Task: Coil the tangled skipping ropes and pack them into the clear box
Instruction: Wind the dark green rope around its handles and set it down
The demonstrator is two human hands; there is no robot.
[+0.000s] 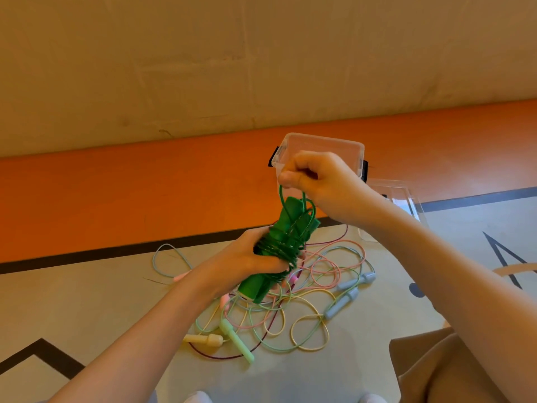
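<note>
My right hand (312, 177) hides the clear box's (322, 145) front wall at centre frame, pinching the green rope's (286, 242) loop. My left hand (252, 258) grips its wound handles. Below, the tangled pastel ropes (290, 309) lie partly covered; the lid (398, 199) is half hidden behind my forearm.

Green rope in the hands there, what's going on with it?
A person is winding the green rope around its own handles. The left hand grips the bundle at the middle, and the right hand pinches a loop of cord above it. The clear box stands open behind, its lid beside it. A tangle of pastel ropes lies on the floor, not yet coiled.
</note>
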